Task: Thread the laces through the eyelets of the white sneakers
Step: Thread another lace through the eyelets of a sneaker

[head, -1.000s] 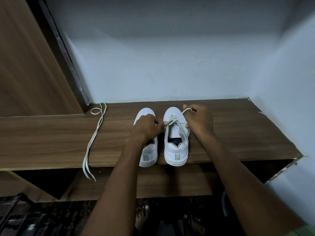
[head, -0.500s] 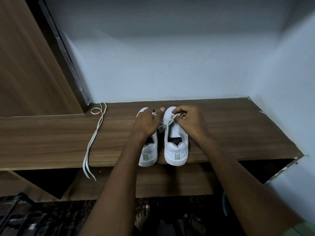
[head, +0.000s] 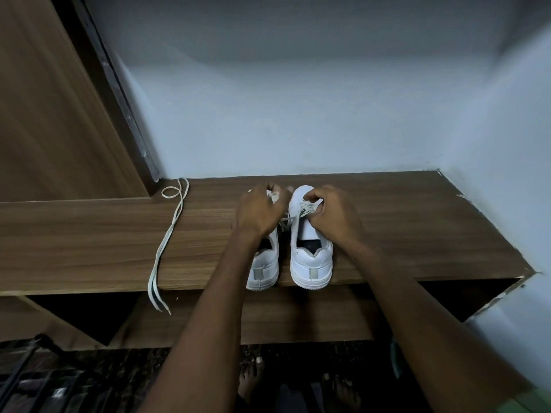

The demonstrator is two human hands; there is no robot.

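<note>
Two white sneakers stand side by side on a wooden shelf [head: 417, 228], heels toward me. The right sneaker [head: 310, 263] has a white lace [head: 302, 210] crossing its lowest eyelets near the toe. My right hand [head: 334, 219] pinches that lace over the sneaker's toe end. My left hand [head: 259, 213] hovers above the left sneaker [head: 264, 269] with fingers curled, pinching the lace's other end near the gap between the shoes. The left sneaker's front is hidden under my hand.
A second white lace [head: 167, 242] lies loose at the shelf's left, its ends hanging over the front edge. A wooden panel [head: 59, 114] rises at left; walls close the back and right. My bare feet [head: 253, 380] show on the dark floor below.
Both hands have shifted away from me toward the sneakers' toes. The left hand rose from the right sneaker's side to above the left sneaker; the right hand moved in over the lace.
</note>
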